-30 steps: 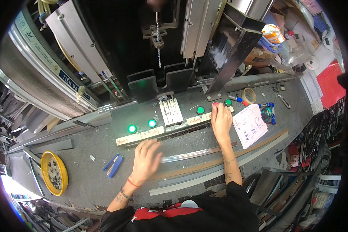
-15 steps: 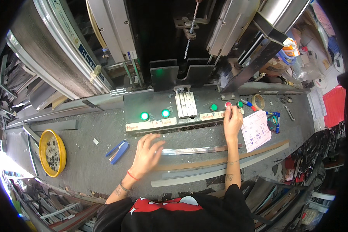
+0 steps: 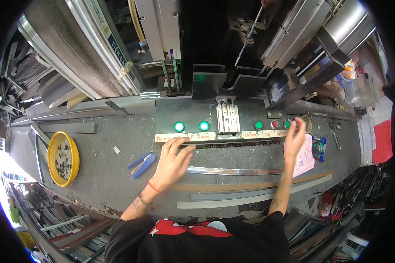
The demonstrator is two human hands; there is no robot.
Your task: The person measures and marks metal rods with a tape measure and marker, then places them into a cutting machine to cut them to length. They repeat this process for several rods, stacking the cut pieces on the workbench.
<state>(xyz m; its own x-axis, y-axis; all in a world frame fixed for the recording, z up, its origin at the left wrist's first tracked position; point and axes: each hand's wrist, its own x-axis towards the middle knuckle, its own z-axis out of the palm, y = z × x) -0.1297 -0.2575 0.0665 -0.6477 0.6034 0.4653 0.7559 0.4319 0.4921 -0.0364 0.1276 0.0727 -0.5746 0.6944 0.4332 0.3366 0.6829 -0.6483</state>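
My left hand (image 3: 173, 164) hovers, fingers spread and nothing in it, over the grey bench just in front of the control panel (image 3: 166, 115). Close to its fingertips are two lit green buttons (image 3: 179, 126). My right hand (image 3: 295, 139) is at the panel's right end, its fingers loosely bent beside the rightmost green button (image 3: 287, 124); I cannot tell whether they touch it. To the left of that button sit a red button (image 3: 274, 124) and another green button (image 3: 258, 125). A shiny metal strip (image 3: 232, 171) lies between my forearms.
A blue stapler (image 3: 142, 165) and a yellow bowl of scraps (image 3: 76, 151) are on the left. Pink paper (image 3: 306, 158), a tape measure (image 3: 318, 149) and a tape roll (image 3: 308, 124) lie right. Long flat strips (image 3: 250, 198) lie nearest me. Behind the panel, a drill bit (image 3: 240, 55) hangs.
My right hand has moved right, from the red button to the rightmost green one. My left hand has shifted slightly toward the panel. The whole view has also shifted.
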